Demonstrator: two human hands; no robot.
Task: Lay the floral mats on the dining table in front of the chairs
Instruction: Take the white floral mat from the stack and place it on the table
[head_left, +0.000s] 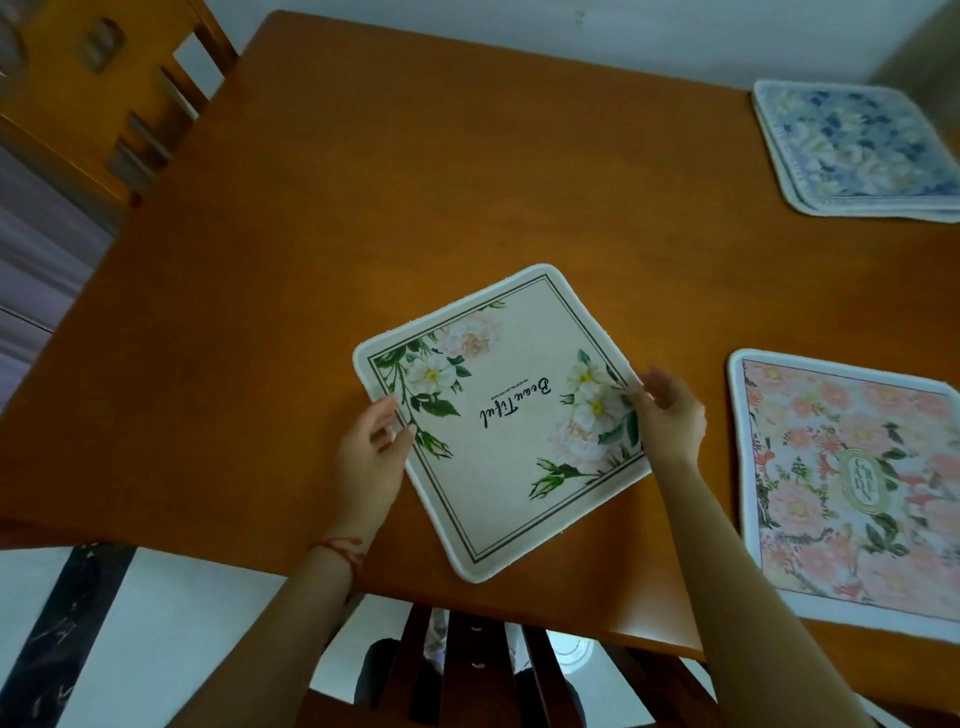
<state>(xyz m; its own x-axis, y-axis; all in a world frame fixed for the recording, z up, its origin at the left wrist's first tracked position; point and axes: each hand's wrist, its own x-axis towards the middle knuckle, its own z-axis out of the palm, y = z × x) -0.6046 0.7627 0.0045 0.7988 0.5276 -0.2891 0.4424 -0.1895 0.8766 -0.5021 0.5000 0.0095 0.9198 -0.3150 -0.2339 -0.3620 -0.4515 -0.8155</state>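
**A:** Where are you in the job right now?

**B:** You're placing the cream mat (511, 415), the one with white flowers and the word "Beautiful". It lies on the wooden surface (291, 218) near the front edge, just beyond the dark chair back (467, 660) below you. Its corners point toward and away from you, so it sits skewed to that edge.

**A:** And the other mats?

**B:** The pink floral mat (852, 483) lies flat to your right, near the same edge. The blue floral mats (852, 150) sit at the far right corner; I'd say it's a small stack, since more than one rim shows. Another chair (104, 88) stands at the far left with no mat before it.

**A:** What are my hands doing?

**B:** Your left hand (371, 457) has the mat's left edge, thumb on top and the other fingers curled loosely beside it. Whether they reach underneath, I cannot tell. Your right hand (670, 410) pinches the right corner lightly; the fingers (657, 382) are half closed, with the tips on the rim.

**A:** What does the next move call for?

**B:** By my reading, turn the mat until one side runs parallel to the front edge, centre it on the chair, then let go with both hands. It's thin and limp, so slide it flat to avoid a folded corner.
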